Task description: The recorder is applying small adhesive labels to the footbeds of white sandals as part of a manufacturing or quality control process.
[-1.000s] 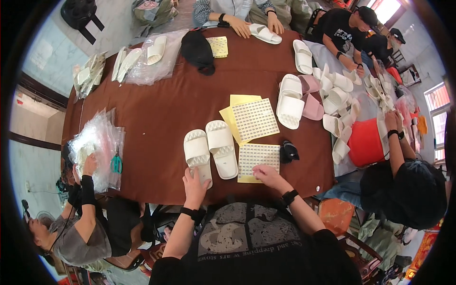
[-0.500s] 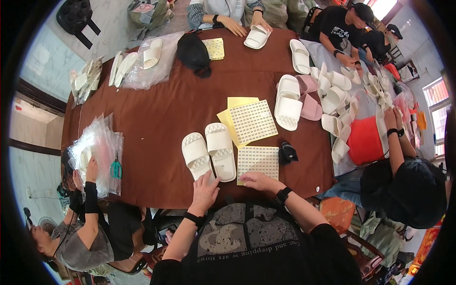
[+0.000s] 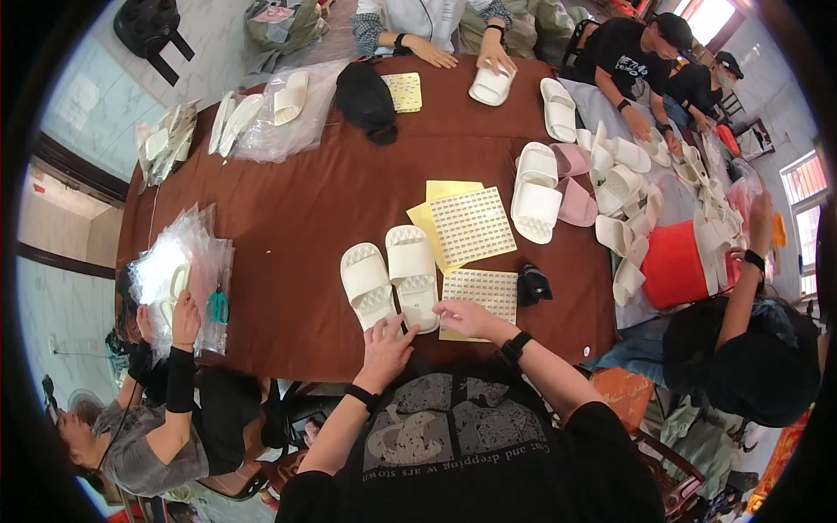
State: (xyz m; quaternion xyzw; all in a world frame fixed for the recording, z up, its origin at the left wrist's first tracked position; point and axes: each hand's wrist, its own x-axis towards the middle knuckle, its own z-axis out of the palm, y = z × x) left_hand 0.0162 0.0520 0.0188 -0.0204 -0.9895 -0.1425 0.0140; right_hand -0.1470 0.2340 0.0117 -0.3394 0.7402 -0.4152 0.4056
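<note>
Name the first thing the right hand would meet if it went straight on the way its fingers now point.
The right hand would likely meet the white slipper just left of its fingertips, near the heel end; height is unclear.

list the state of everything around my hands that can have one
left hand: open, fingers spread at the left slipper's heel
right hand: fingers drawn together beside the right slipper; any grip too small to tell
left slipper: sole down, heel partly covered
right slipper: sole down, toe away
nearer sticker sheet: flat, partly covered
farther sticker sheet: flat, overlapping yellow sheets
scissors: lying down, blade opening unclear
</note>
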